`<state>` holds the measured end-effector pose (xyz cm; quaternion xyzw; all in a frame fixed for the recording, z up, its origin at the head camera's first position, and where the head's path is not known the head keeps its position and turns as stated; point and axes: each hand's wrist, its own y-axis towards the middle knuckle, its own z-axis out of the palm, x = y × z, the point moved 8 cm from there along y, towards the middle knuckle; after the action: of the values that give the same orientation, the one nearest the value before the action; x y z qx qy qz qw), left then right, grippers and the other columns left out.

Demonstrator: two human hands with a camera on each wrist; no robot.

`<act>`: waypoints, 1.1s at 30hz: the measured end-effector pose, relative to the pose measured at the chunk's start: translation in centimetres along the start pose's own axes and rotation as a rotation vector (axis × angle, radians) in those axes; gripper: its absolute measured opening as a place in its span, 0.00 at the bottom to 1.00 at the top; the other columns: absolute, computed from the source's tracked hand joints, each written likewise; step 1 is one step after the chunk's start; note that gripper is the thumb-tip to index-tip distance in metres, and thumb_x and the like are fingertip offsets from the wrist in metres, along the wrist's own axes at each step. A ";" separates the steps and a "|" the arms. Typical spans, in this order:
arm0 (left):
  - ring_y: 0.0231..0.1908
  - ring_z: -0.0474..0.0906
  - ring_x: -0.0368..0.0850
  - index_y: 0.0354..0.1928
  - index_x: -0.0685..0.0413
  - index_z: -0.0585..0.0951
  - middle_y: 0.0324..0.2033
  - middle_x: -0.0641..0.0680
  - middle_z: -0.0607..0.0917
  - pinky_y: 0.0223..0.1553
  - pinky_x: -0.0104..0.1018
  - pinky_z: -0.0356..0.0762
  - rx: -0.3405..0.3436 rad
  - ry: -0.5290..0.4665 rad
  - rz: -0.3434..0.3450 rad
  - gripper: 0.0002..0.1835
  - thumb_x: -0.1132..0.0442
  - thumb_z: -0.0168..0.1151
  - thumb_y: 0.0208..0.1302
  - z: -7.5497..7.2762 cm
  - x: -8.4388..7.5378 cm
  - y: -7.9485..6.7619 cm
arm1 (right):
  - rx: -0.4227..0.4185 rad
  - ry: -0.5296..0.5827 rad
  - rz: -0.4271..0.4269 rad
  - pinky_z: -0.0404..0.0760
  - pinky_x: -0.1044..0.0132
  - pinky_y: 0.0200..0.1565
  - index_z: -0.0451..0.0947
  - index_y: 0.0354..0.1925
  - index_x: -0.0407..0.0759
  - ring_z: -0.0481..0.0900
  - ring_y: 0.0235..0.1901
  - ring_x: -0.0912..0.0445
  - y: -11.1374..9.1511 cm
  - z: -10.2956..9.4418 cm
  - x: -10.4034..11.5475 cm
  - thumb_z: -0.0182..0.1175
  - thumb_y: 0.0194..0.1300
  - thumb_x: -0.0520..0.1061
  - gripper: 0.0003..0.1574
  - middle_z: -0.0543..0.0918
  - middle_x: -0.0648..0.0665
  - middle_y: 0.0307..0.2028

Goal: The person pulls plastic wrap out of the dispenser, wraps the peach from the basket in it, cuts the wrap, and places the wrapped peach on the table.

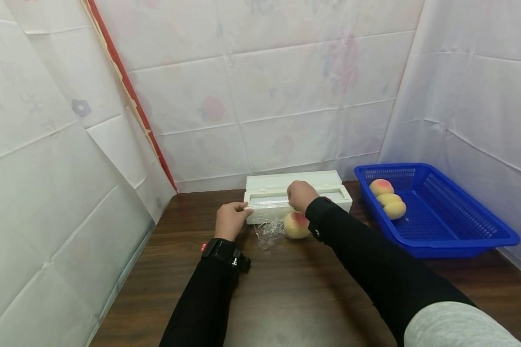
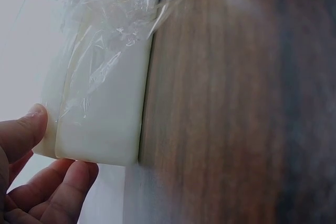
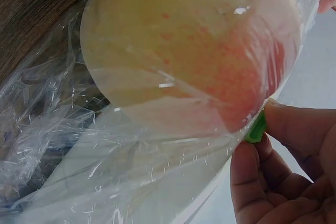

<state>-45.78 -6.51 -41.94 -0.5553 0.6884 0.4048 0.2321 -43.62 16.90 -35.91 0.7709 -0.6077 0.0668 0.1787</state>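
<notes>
A white cling film dispenser (image 1: 267, 212) stands on the table with its lid raised at the back. At its left end my left hand (image 1: 230, 220) grips the box, thumb on the upper edge and fingers under the end. Clear cling film (image 1: 268, 233) hangs crumpled over its front. Against that front sits a peach (image 1: 296, 225), yellow with a red blush and covered by film. My right hand (image 1: 301, 195) is above the peach, over the dispenser's edge. In the right wrist view, its thumb and fingers pinch a small green slide cutter (image 3: 256, 129) at the film's edge.
To the right stands a blue plastic basket (image 1: 460, 246) holding a blushed peach (image 1: 381, 187) and two yellow fruits (image 1: 394, 210) along its left side. Pale printed sheeting (image 1: 282, 96) walls the dark wooden table (image 1: 173, 279) at the back and sides.
</notes>
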 end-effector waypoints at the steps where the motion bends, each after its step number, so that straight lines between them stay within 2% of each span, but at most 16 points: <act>1: 0.53 0.88 0.51 0.55 0.48 0.91 0.53 0.53 0.92 0.50 0.48 0.85 0.000 0.001 -0.001 0.18 0.50 0.76 0.67 0.0 0.0 0.0 | -0.001 -0.002 0.002 0.66 0.61 0.32 0.68 0.15 0.48 0.61 0.24 0.54 0.0 0.0 0.0 0.55 0.61 0.27 0.24 0.67 0.51 0.18; 13: 0.54 0.88 0.51 0.57 0.46 0.90 0.55 0.52 0.92 0.51 0.48 0.84 0.019 0.012 -0.013 0.19 0.49 0.75 0.68 0.2 0.4 0.0 | -0.017 0.002 -0.002 0.65 0.61 0.33 0.66 0.14 0.48 0.60 0.23 0.54 -0.5 -0.4 -0.2 0.55 0.61 0.26 0.25 0.65 0.51 0.17; 21: 0.54 0.88 0.51 0.56 0.46 0.91 0.54 0.52 0.92 0.51 0.49 0.85 0.000 -0.005 -0.025 0.19 0.49 0.76 0.67 0.1 0.4 0.2 | -0.017 0.007 -0.003 0.63 0.61 0.32 0.64 0.14 0.48 0.58 0.23 0.54 -0.5 -0.5 -0.3 0.54 0.61 0.26 0.26 0.62 0.51 0.16; 27: 0.54 0.88 0.51 0.56 0.45 0.91 0.53 0.52 0.92 0.51 0.48 0.85 0.005 0.002 -0.029 0.19 0.49 0.76 0.67 0.2 0.5 0.2 | -0.014 -0.020 -0.006 0.65 0.62 0.31 0.66 0.13 0.48 0.61 0.23 0.54 -0.3 -0.5 -0.7 0.55 0.60 0.27 0.25 0.66 0.51 0.16; 33: 0.52 0.88 0.51 0.56 0.46 0.91 0.53 0.52 0.92 0.51 0.49 0.85 0.007 -0.015 -0.024 0.19 0.49 0.76 0.67 0.2 0.5 0.2 | -0.017 -0.009 -0.006 0.61 0.61 0.32 0.63 0.13 0.49 0.55 0.23 0.54 -0.4 -0.6 -1.0 0.54 0.58 0.26 0.26 0.61 0.51 0.16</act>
<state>-46.16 -6.61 -42.34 -0.5595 0.6817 0.4035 0.2439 -43.41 18.10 -35.79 0.7715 -0.6067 0.0575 0.1828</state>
